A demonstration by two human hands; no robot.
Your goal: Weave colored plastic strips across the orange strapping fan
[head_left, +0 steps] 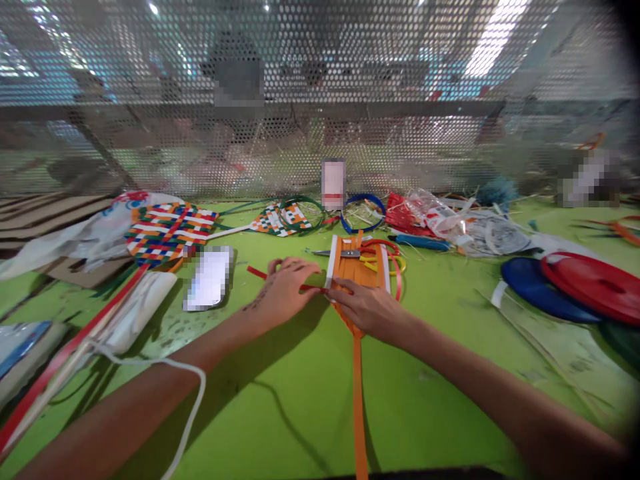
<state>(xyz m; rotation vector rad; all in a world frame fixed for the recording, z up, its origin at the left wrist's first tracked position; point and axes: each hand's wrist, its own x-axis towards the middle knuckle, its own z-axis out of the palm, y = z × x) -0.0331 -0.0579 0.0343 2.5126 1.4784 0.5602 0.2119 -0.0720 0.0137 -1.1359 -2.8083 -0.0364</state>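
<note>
Green table (440, 427), mesh screen (300, 133) along its far edge, near edge just showing at the bottom. Most open room: between the forearms and right of the right forearm, the first crossed by a long orange strip (358, 400) running toward the near edge. Tighter beyond the hands: scissors (350, 253) lay on the orange piece (346, 270), blades pointing left, blue cutter (425, 243) behind to the right. Red roll (595, 283) and blue roll (545, 290) filled the right side; a woven fan (167, 230) lay far left.

Orange piece sat mid-table, under the right hand (373, 308), which lay palm down, fingers together and stretched left over its white-edged side. Left hand (287, 288) was arched, back up, fingers bent, thumb toward the piece. Red strip (256, 272) ran under the left hand to the right fingertips; couldn't tell whether either hand's fingers pinched it.
</note>
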